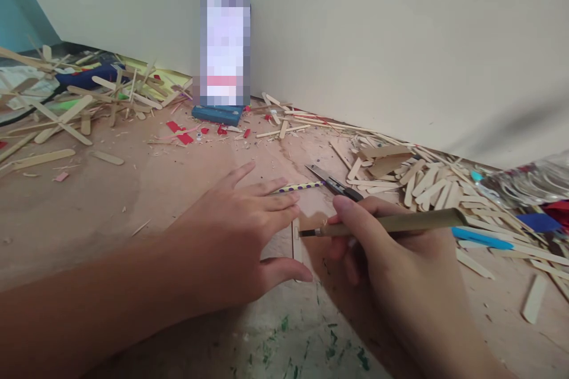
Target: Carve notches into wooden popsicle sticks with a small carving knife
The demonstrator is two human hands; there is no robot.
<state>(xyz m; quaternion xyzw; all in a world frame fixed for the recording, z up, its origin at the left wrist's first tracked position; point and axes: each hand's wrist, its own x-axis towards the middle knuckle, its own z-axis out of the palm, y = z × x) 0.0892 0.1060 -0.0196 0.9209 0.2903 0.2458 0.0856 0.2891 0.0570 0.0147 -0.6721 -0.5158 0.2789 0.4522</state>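
Note:
My left hand (249,219) lies palm down with its fingers spread, over a craft stick (297,257) on the table. The thumb and fingers touch or cover parts of that stick. My right hand (382,254) grips a slim olive-brown pen (395,222), its dark tip at the stick, beside a small pale piece on it. Whether the tip touches cannot be made out. Under my left fingertips runs a thin yellow rod with dark spots (306,186). Just beyond my right hand lies a utility knife (333,182), blade out.
A phone (225,47) with a blurred screen leans on the wall above a blue block (217,114). Piled craft sticks (431,183) lie at right, near a blue stick-like piece (482,238) and clear plastic (533,180). More sticks (62,121) and red scraps (180,132) lie left and behind.

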